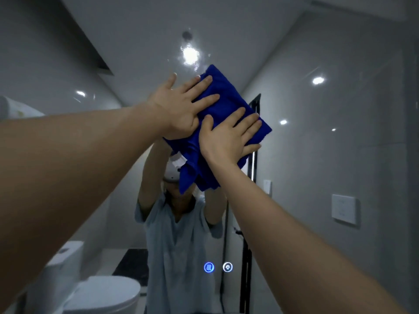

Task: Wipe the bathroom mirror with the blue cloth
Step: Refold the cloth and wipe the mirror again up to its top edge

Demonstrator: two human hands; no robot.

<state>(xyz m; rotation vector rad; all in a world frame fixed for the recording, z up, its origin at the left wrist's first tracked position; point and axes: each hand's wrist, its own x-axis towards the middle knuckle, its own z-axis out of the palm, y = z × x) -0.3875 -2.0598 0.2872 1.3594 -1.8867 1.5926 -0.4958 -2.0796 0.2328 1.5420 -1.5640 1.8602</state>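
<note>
The bathroom mirror (294, 64) is filling nearly the whole frame, reflecting a toilet (99, 293) at lower left with its lid down and the person in a pale shirt (179, 257) at lower centre. The folded blue cloth (229, 105) is lying flat against the glass at upper centre, its lower corners hanging loose. The left hand (181, 105) is pressing on the cloth's upper left part, fingers spread flat. The right hand (229, 137) is pressing on its lower right part, fingers likewise splayed, not pinching. Two lit touch icons (218, 267) are glowing at lower centre.
</note>
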